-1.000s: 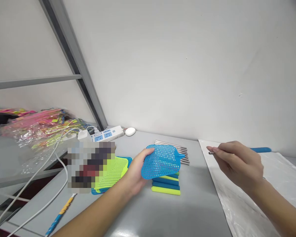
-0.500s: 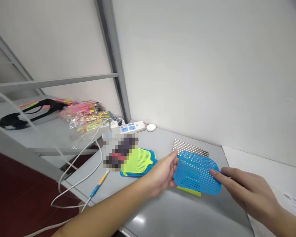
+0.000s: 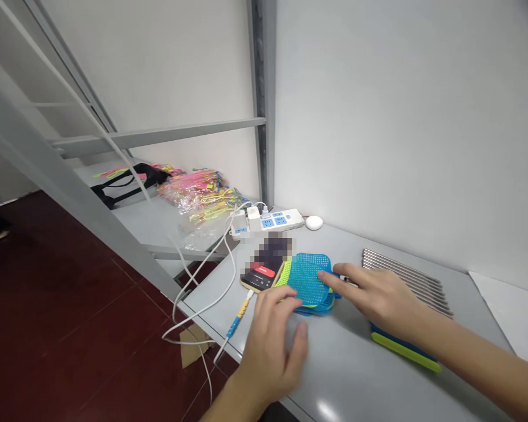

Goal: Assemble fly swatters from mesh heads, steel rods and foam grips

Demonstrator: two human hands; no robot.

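View from a head-worn camera, placed above the near side of the counter (image 3: 352,360) and directed forward and steeply down. The left hand (image 3: 273,346) and right hand (image 3: 378,296) appear at close range, with forearms (image 3: 470,354) entering from the lower and right borders. The wide field extends to the wall (image 3: 400,129) behind, the shelf (image 3: 134,218) at left and the floor (image 3: 92,328) at lower left.
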